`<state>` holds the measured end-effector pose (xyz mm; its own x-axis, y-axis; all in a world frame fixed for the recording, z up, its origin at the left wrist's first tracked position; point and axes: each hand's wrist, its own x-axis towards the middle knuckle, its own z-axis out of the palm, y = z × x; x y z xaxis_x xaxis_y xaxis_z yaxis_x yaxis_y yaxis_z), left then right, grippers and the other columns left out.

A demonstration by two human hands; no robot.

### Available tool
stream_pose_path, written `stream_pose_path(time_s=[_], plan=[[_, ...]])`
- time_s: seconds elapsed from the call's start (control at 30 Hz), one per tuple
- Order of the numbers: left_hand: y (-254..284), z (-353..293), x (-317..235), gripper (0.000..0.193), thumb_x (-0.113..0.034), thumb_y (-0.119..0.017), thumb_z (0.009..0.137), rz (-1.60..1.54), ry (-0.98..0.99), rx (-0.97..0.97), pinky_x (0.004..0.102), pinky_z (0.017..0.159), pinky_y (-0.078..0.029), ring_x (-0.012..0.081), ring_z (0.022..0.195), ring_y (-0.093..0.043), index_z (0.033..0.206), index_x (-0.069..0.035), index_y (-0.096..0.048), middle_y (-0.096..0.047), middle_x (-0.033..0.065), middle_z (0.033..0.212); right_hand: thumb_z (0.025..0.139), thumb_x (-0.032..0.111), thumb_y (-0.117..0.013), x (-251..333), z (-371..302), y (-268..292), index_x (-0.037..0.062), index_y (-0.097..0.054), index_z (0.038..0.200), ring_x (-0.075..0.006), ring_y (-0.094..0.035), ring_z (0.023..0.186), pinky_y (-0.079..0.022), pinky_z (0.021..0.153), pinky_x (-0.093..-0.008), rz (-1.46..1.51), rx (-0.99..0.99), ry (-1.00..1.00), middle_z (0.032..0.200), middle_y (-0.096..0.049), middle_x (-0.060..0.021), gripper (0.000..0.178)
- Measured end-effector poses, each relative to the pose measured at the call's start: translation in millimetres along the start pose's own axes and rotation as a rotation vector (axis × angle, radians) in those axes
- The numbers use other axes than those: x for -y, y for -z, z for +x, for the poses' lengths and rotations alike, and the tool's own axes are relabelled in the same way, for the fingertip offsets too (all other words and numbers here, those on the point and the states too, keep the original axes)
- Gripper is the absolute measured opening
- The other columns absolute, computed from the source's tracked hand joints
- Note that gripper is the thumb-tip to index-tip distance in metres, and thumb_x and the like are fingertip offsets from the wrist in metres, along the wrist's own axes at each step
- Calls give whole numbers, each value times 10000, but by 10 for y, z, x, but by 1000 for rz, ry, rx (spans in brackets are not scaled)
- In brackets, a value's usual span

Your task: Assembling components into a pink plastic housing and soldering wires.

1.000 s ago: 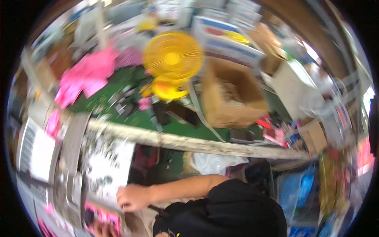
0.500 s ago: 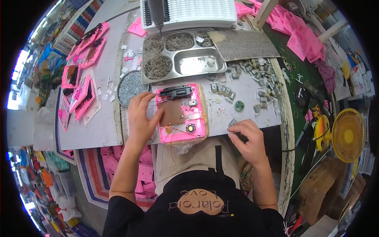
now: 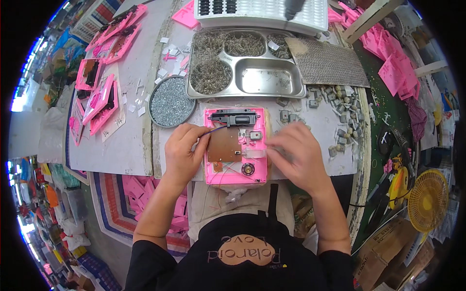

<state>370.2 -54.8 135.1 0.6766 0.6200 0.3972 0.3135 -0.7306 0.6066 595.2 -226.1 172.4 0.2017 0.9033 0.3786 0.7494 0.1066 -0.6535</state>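
Observation:
A pink plastic housing [image 3: 237,180] lies open on a padded block in front of me. It holds a brown circuit board [image 3: 224,147], a black rectangular part [image 3: 235,117] along its far edge, a small metal motor [image 3: 255,136] and a round speaker [image 3: 248,169]. My left hand [image 3: 183,149] is at the housing's left edge, thumb and forefinger closed on a dark wire [image 3: 217,129] that runs toward the black part. At the right edge, my right hand [image 3: 302,156] is smeared by motion; whether its fingertips hold anything is unclear.
Beyond the housing stands a steel compartment tray [image 3: 235,93] of small springs, with a round dish [image 3: 172,103] of screws beside it. Several loose motors [image 3: 342,132] lie right. A hanging screwdriver [image 3: 293,7] is above a white rack [image 3: 262,22]. Pink housings [image 3: 99,104] are stacked left.
My right hand has moved up and left to the housing's right edge. The black part, tilted before, now lies straight along the far edge. My left fingers have closed together. The view has shifted.

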Motion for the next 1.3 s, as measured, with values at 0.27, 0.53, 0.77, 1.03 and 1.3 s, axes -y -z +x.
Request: stream_pose_path(time_s=[0.27, 0.53, 0.77, 1.03, 1.3], plan=[[24, 78, 30, 164, 34, -757, 787, -43, -76, -67, 379, 702, -509, 280, 794, -648, 937, -25, -729, -669, 105, 866, 749, 40, -741, -80, 850, -335, 67, -729, 946, -302, -564, 1056, -492, 945, -417, -69, 76, 241, 1027, -673, -61, 199], [39, 51, 84, 181, 86, -737, 794, -114, -81, -72, 333, 707, -512, 246, 799, -658, 954, 2, -728, -677, 117, 886, 718, 67, -731, -35, 728, -254, 59, -749, 829, -327, -538, 1181, -485, 995, -419, -99, 220, 180, 1146, -674, -74, 112], [-11, -28, 83, 231, 63, -756, 753, -188, -40, -130, 365, 711, -514, 271, 813, -653, 966, -23, -737, -683, 104, 892, 678, 115, -763, 88, 414, -346, 73, -793, 837, -397, -478, 1317, -459, 1045, -491, -381, 231, 162, 1309, -638, -109, 168], [-49, -3, 67, 228, 59, -769, 753, -190, -86, -174, 367, 715, -514, 264, 807, -658, 963, -13, -718, -691, 103, 894, 708, 135, -779, 193, 673, -514, 112, -774, 903, -318, -565, 1082, -474, 923, -462, -202, 159, 161, 1074, -658, -60, 196], [-59, -110, 133, 397, 38, -785, 770, -188, -20, -160, 344, 720, -499, 225, 766, -625, 1137, -28, -651, -682, 72, 866, 751, 171, -783, 8, 682, -766, 141, -754, 853, -244, -569, 901, -443, 840, -398, -236, 106, 319, 837, -624, 2, 110]])
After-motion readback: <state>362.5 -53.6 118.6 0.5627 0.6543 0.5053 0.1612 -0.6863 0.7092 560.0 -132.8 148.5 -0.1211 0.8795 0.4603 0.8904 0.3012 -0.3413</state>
